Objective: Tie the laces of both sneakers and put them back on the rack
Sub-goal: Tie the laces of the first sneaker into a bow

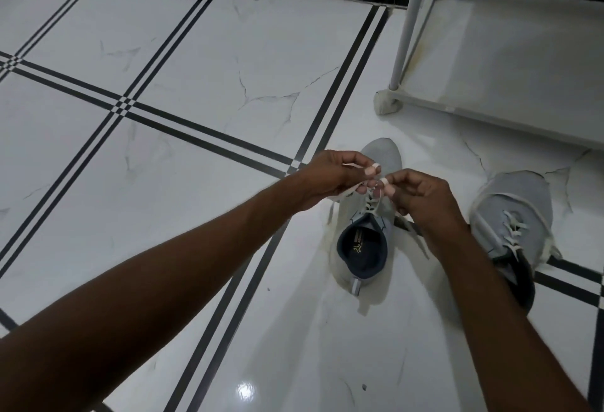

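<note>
Looking down from the head camera, a person's two bare arms reach over a white tiled floor (163, 166) crossed by dark stripes. The left hand (330, 178) and right hand (425, 199) meet above the near sneaker (362, 245), a grey shoe with its toe pointing away. Each hand's grip is pinching a strand of the white lace (376, 204) between fingertips, close together over the tongue. Whether a loop is already formed is hard to tell. To do this well, keep both strands taut and draw the knot down snug against the eyelets before letting go. The second sneaker (514, 215) sits just to the right, laces loose. The white rack (490, 111) stands beyond, its bottom shelf bare.
</note>
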